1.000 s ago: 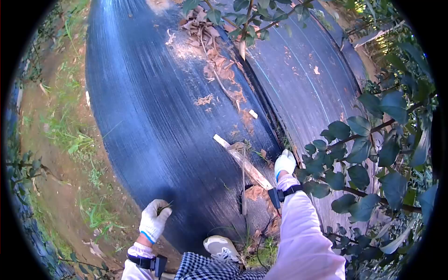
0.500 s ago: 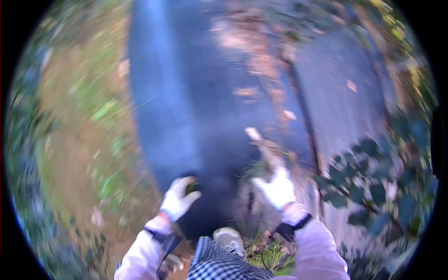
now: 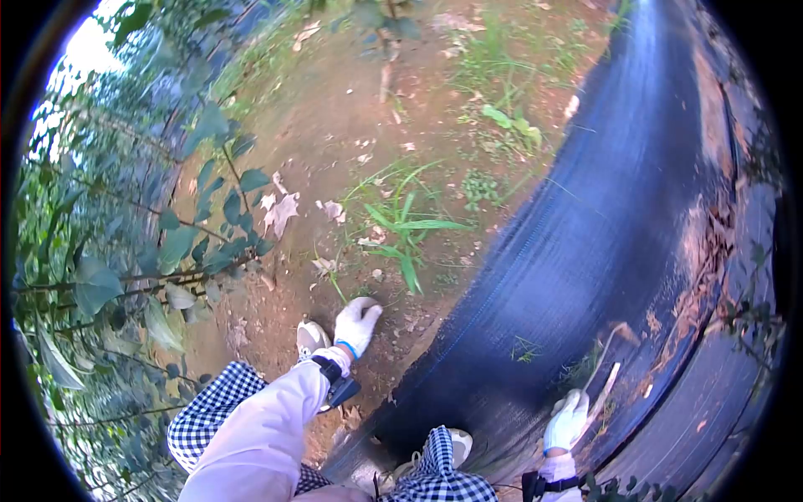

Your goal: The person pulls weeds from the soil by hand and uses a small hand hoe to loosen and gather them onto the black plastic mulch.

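1. One white-gloved left hand (image 3: pixel 358 325), centre, half-curled; contents unclear.
2. White-gloved right hand (image 3: pixel 566 420), lower right, loosely bent, hold unclear.
3. Pale wooden stick (image 3: pixel 606 388) beside it: probably light, stiff; grasp mid-length.

Green grass clump (image 3: pixel 407 238): long narrow blades, splayed, standing in soil left of black sheet (image 3: pixel 577 243), clear of its edge. Thin green weed (image 3: pixel 337 287): slim, tilted, soil farther left of sheet. Small green sprig (image 3: pixel 525 350): wispy, lying on sheet. Pale wooden stick (image 3: pixel 601 400): narrow, slanted, on sheet's lower right part.
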`<state>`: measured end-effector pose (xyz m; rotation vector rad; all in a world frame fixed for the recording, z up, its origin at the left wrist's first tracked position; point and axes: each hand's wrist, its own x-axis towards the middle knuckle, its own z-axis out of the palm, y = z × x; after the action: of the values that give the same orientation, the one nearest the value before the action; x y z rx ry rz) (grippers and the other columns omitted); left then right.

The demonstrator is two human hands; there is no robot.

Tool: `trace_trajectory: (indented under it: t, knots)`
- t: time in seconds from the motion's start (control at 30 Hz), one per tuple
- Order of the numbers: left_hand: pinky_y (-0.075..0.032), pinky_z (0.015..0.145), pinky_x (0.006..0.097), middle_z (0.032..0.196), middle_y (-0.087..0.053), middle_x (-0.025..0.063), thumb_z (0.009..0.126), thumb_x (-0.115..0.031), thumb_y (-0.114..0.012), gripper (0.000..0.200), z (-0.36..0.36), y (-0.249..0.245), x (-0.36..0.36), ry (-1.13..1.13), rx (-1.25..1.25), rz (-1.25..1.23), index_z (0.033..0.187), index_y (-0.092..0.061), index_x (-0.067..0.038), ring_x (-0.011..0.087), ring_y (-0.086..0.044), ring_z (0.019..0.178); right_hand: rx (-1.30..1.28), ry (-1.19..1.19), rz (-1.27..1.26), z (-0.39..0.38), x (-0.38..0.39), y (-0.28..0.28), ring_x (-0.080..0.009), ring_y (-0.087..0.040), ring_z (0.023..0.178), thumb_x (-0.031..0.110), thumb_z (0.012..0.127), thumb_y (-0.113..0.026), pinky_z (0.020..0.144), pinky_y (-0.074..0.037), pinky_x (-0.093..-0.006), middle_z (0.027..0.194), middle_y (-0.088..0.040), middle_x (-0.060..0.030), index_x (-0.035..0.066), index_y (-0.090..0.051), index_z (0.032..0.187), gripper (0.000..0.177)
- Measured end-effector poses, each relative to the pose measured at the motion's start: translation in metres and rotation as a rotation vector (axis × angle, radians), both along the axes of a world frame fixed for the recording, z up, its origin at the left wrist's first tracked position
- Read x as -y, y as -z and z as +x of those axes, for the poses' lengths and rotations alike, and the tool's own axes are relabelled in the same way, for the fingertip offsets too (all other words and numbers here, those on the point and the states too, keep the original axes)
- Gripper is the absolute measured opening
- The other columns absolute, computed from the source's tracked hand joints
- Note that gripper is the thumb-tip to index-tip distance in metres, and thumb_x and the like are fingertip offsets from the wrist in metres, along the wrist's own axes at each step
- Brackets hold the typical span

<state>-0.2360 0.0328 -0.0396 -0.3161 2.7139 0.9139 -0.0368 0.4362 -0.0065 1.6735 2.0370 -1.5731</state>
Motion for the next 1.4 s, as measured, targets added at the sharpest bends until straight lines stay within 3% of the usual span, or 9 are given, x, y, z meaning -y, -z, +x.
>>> trace_trajectory:
  t: [0.17,0.3,0.37,0.47,0.63,0.8,1.13,1.27,1.4]
  knots:
    - [-0.042,0.099,0.0435,0.12,-0.053,0.0232,0.076,-0.024,-0.073,0.057,-0.02,0.023,0.06,-0.458,-0.157,-0.271,0.126,-0.054,-0.006,0.0389,-0.053,0.112,-0.172,-0.057,0.293,-0.105,-0.019,0.044,-0.0068,-0.041,0.064,0.038,0.101,-0.048,0.056,-0.036,-0.0255,0.076,-0.051,0.0018,0.004,-0.061,0.095,0.036]
    - [-0.045,0.095,0.0409,0.114,-0.059,0.0189,0.079,-0.025,-0.069,0.045,-0.053,0.065,0.086,0.127,-0.4,-0.39,0.12,-0.061,-0.008,0.0375,-0.056,0.109,0.019,-0.173,0.382,-0.184,-0.011,0.037,-0.0247,-0.056,0.074,0.046,0.093,-0.059,0.074,-0.045,-0.0401,0.08,-0.062,-0.0131,-0.001,-0.059,0.088,0.048]
    - [-0.047,0.091,0.0415,0.105,-0.065,0.0183,0.081,-0.025,-0.067,0.031,-0.08,0.044,0.073,0.038,-0.007,-0.275,0.106,-0.068,-0.007,0.0382,-0.06,0.102,0.045,-0.188,0.398,-0.192,-0.012,0.04,-0.0234,-0.055,0.073,0.045,0.092,-0.061,0.073,-0.045,-0.0393,0.078,-0.061,-0.0125,-0.001,-0.059,0.087,0.047]
    - [-0.048,0.088,0.0428,0.098,-0.068,0.018,0.083,-0.022,-0.066,0.024,-0.08,0.055,0.083,0.086,-0.121,-0.247,0.101,-0.068,-0.006,0.0347,-0.063,0.098,0.037,-0.231,0.414,-0.184,-0.021,0.049,-0.022,-0.053,0.072,0.045,0.091,-0.063,0.073,-0.045,-0.0383,0.077,-0.06,-0.0115,-0.001,-0.057,0.087,0.046]
    - [-0.049,0.08,0.0424,0.094,-0.067,0.0231,0.084,-0.019,-0.064,0.03,-0.065,0.066,0.165,-0.741,-0.405,-0.063,0.107,-0.062,0.0,0.0396,-0.064,0.088,0.083,-0.234,0.421,-0.186,-0.017,0.042,-0.0191,-0.049,0.07,0.045,0.092,-0.062,0.071,-0.044,-0.0358,0.075,-0.056,-0.0089,0.0,-0.054,0.084,0.046]
    - [-0.046,0.091,0.0436,0.116,-0.059,0.0228,0.072,-0.025,-0.076,0.058,-0.098,0.052,0.193,-0.34,-0.277,-0.549,0.125,-0.058,-0.011,0.041,-0.056,0.108,0.071,-0.239,0.506,-0.179,-0.025,0.063,-0.0183,-0.047,0.069,0.045,0.093,-0.06,0.07,-0.044,-0.0365,0.074,-0.055,-0.0078,0.001,-0.053,0.083,0.046]
    - [-0.047,0.09,0.039,0.103,-0.067,0.0204,0.084,-0.017,-0.063,0.034,-0.077,0.045,0.205,-0.467,-0.21,-0.268,0.116,-0.063,-0.004,0.0351,-0.062,0.099,0.146,-0.242,0.556,-0.182,-0.019,0.062,-0.0206,-0.049,0.069,0.047,0.095,-0.057,0.071,-0.045,-0.0376,0.075,-0.056,-0.0094,0.001,-0.054,0.087,0.046]
    - [-0.042,0.101,0.0386,0.13,-0.047,0.0188,0.069,-0.013,-0.077,0.066,-0.084,0.048,0.178,-0.197,-0.314,-0.359,0.131,-0.053,-0.009,0.0366,-0.048,0.12,0.104,-0.258,0.603,-0.182,-0.02,0.065,-0.0177,-0.042,0.066,0.048,0.094,-0.058,0.066,-0.042,-0.036,0.069,-0.049,-0.0048,0.003,-0.05,0.081,0.048]
    - [-0.047,0.091,0.0411,0.11,-0.06,0.013,0.072,-0.011,-0.072,0.038,-0.099,0.053,0.192,0.154,-0.288,-0.405,0.11,-0.065,-0.01,0.0352,-0.056,0.106,0.118,-0.265,0.594,-0.181,-0.019,0.062,-0.0179,-0.043,0.066,0.048,0.094,-0.057,0.066,-0.042,-0.0366,0.069,-0.05,-0.0055,0.002,-0.051,0.082,0.048]
